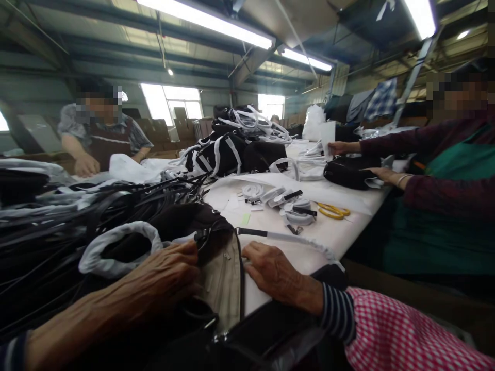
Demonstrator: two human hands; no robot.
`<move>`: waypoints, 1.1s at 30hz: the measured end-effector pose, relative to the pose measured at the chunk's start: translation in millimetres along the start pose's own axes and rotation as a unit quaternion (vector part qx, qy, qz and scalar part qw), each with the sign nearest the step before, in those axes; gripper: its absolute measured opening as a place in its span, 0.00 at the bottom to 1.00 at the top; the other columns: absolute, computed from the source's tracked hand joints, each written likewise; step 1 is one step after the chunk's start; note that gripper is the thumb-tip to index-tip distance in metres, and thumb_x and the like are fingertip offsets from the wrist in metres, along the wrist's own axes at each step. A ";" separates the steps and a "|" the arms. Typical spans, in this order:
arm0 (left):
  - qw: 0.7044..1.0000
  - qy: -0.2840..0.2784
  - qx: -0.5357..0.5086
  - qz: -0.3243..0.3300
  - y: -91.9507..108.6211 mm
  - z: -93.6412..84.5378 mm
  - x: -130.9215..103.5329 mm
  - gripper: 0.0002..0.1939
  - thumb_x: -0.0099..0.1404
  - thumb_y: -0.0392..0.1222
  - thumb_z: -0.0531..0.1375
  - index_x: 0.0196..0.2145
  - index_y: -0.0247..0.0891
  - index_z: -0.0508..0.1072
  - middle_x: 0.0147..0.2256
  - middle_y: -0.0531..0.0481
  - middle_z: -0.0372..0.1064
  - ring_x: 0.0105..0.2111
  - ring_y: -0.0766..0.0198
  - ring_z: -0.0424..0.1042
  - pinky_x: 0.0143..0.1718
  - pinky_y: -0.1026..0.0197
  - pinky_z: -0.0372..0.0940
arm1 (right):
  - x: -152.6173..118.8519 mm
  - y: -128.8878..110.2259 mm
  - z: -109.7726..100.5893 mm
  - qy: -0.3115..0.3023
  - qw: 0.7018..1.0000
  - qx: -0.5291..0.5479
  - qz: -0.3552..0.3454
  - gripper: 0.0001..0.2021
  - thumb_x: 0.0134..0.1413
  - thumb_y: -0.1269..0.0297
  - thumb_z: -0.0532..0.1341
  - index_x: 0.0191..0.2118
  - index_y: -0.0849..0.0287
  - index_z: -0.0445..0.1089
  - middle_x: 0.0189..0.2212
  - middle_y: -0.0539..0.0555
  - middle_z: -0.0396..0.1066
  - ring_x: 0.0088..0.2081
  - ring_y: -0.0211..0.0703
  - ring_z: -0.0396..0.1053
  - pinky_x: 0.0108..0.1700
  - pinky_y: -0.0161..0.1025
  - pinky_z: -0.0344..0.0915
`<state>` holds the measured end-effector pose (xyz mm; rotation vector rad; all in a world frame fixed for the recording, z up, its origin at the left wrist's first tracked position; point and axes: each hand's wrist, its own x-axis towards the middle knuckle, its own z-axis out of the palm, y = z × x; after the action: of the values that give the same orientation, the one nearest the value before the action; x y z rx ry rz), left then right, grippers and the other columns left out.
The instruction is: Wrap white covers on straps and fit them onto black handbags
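Note:
A black bag lies open at the table's near edge, its beige lining and a zipper showing. On its left side my left hand is closed at the rim, beside a black strap fitting; what its fingers grip is partly hidden. My right hand has its fingers curled together at the bag's right edge, and I cannot make out what is between them. A strap with a black end and white wrapping lies just beyond my right hand. Left of my left hand is a white-wrapped handle loop.
Black straps pile up at the left. Wrapped strap coils and yellow scissors lie on the white table. Black bags are heaped farther back. One person works across at the left; another at the right holds a black bag.

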<state>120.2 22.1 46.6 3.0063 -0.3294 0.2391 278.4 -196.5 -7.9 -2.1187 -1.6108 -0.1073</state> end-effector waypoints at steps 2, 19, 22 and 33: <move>0.998 -0.056 -0.021 0.007 5.6 -0.5 5.9 0.17 0.74 0.43 0.53 0.27 0.39 0.68 0.35 0.49 0.70 0.38 0.59 0.66 0.42 0.58 0.59 | 9.7 -2.7 -2.1 -0.016 0.999 -0.036 0.006 0.04 0.65 0.72 0.57 0.40 0.60 0.69 0.39 0.56 0.73 0.39 0.44 0.71 0.42 0.39 0.62; 0.997 -0.043 -0.004 -0.070 11.7 2.2 11.4 0.02 0.68 0.38 0.59 0.35 0.40 0.71 0.43 0.50 0.73 0.49 0.51 0.65 0.43 0.48 0.56 | 57.5 -18.3 8.6 -0.126 0.971 -0.202 -0.029 0.09 0.62 0.69 0.56 0.46 0.61 0.68 0.41 0.61 0.74 0.39 0.50 0.74 0.37 0.42 0.65; 0.996 -0.048 -0.018 -0.076 10.9 1.5 13.8 0.01 0.65 0.36 0.59 0.34 0.40 0.70 0.41 0.51 0.73 0.48 0.52 0.66 0.40 0.49 0.56 | 59.6 -23.8 3.1 -0.142 0.967 -0.212 -0.023 0.11 0.58 0.71 0.57 0.47 0.63 0.68 0.42 0.62 0.74 0.40 0.52 0.74 0.36 0.42 0.64; 0.996 -0.025 -0.031 -0.085 7.6 5.8 14.1 0.04 0.65 0.38 0.58 0.38 0.41 0.74 0.41 0.49 0.74 0.49 0.50 0.67 0.40 0.51 0.57 | 74.0 -28.6 -28.8 -0.156 0.985 -0.065 0.034 0.05 0.54 0.75 0.58 0.31 0.59 0.68 0.26 0.49 0.68 0.28 0.37 0.63 0.31 0.35 0.53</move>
<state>133.0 11.1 43.9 2.9614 -0.0817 0.1351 280.9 -136.8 51.8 -2.3830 -1.7414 0.1539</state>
